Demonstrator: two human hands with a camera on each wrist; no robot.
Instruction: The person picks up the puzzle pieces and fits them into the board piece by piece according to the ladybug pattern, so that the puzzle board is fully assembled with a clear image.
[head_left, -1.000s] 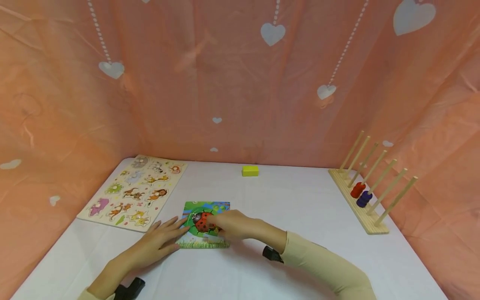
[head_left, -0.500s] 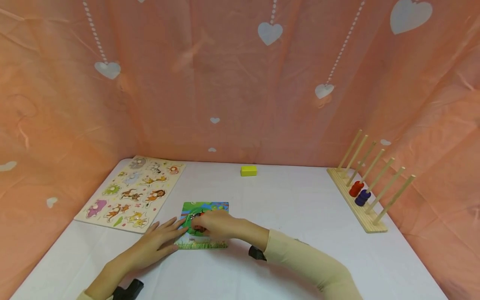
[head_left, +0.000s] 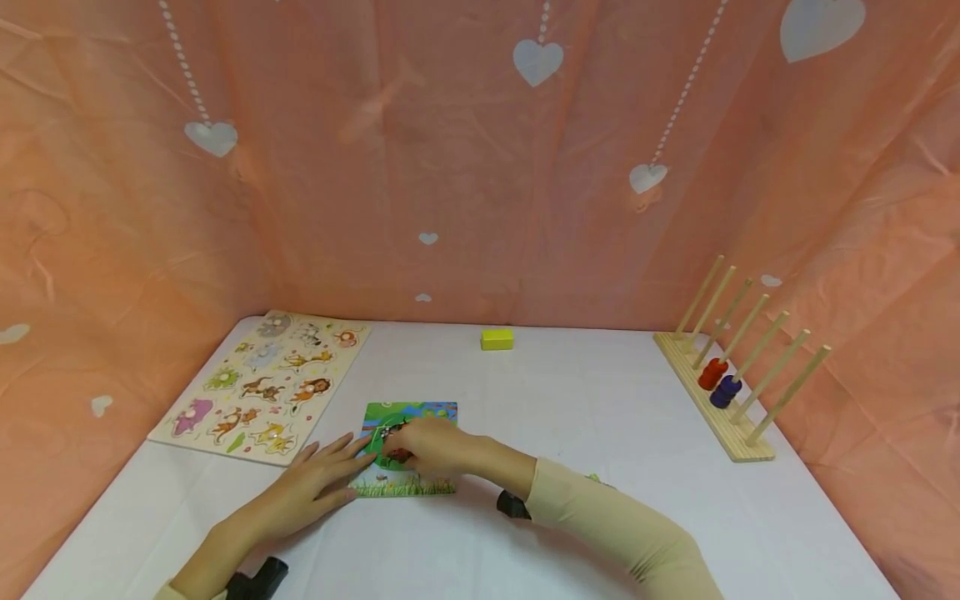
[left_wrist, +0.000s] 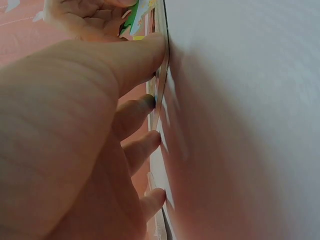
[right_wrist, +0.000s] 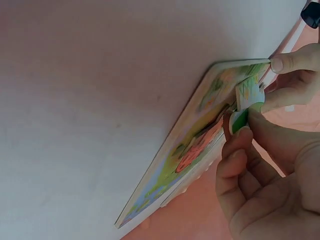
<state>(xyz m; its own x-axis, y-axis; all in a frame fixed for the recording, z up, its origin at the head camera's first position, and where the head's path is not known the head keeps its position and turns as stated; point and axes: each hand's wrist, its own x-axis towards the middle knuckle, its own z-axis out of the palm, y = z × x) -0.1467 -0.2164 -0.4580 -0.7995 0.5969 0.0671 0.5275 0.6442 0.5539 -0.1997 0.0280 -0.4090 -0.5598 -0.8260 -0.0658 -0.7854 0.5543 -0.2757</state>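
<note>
A small square ladybug jigsaw puzzle (head_left: 408,490) lies on the white table. My left hand (head_left: 318,482) has its fingers spread, the fingertips at the board's left edge. My right hand (head_left: 435,448) is over the board and covers most of the red ladybug (head_left: 397,456). In the right wrist view, its thumb and fingers pinch a puzzle piece (right_wrist: 250,94) with green and grassy print, tilted just over the board. The left wrist view shows the left thumb and fingertips (left_wrist: 145,145) along the board's edge.
An animal peg puzzle (head_left: 247,400) lies at the left. A yellow block (head_left: 497,339) sits near the back edge. At the right stands a wooden peg rack (head_left: 716,417) with red rings (head_left: 712,374) and blue rings (head_left: 725,391). Something small and green (head_left: 596,478) shows behind the right sleeve.
The right hand has moved left across the board with the puzzle piece, now covering more of the ladybug, and has settled there. The left hand has stayed at the board's edge.
</note>
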